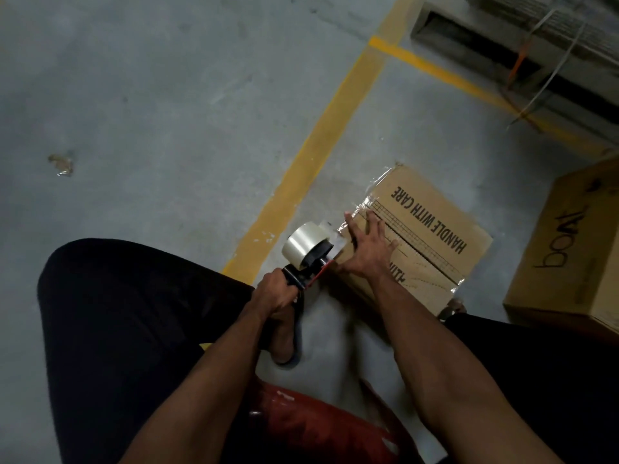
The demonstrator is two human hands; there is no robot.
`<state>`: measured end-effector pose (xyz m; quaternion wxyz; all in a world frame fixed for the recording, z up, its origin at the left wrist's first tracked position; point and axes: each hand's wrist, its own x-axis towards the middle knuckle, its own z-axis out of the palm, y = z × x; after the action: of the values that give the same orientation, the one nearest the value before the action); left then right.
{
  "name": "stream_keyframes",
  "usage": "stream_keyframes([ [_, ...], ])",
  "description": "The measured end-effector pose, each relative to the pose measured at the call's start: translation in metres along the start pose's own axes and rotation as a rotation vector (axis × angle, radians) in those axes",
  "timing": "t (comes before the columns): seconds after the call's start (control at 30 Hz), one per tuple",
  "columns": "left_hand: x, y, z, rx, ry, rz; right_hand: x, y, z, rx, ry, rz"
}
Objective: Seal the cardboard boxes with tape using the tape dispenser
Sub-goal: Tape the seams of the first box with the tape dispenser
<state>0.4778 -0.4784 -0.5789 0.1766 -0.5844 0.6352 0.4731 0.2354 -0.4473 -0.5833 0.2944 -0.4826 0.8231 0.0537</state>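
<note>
A small cardboard box (pixel 432 226) printed "HANDLE WITH CARE" sits on the concrete floor right of centre, clear tape shining along its top seam and edges. My right hand (pixel 368 249) lies flat on the box's near left corner with fingers spread and straight. My left hand (pixel 273 291) grips the handle of a tape dispenser (pixel 310 254) that carries a roll of clear tape. The dispenser's front end touches the box's left edge, just beside my right hand.
A larger brown box (pixel 572 249) marked "boat" stands at the right edge. Yellow floor lines (pixel 321 145) run diagonally past the small box. A pallet with strapped goods (pixel 522 45) is at top right. My knees flank the work, and a red stool (pixel 321 426) is below.
</note>
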Motion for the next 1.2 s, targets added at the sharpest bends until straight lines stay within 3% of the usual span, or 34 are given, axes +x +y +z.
stream_keyframes([
  [0.33,0.008,0.002,0.018,-0.06,-0.015,-0.022,0.008,0.001,-0.002,-0.019,-0.001,0.018],
  [0.57,0.029,0.007,0.004,0.079,-0.005,-0.038,0.018,0.005,-0.005,-0.017,0.014,0.004],
  [0.83,0.053,0.029,0.016,0.017,-0.016,0.049,0.041,0.021,-0.03,-0.039,0.036,0.042],
  [1.2,0.052,0.018,0.026,-0.004,-0.011,0.028,0.036,0.014,-0.033,-0.047,0.021,0.052],
])
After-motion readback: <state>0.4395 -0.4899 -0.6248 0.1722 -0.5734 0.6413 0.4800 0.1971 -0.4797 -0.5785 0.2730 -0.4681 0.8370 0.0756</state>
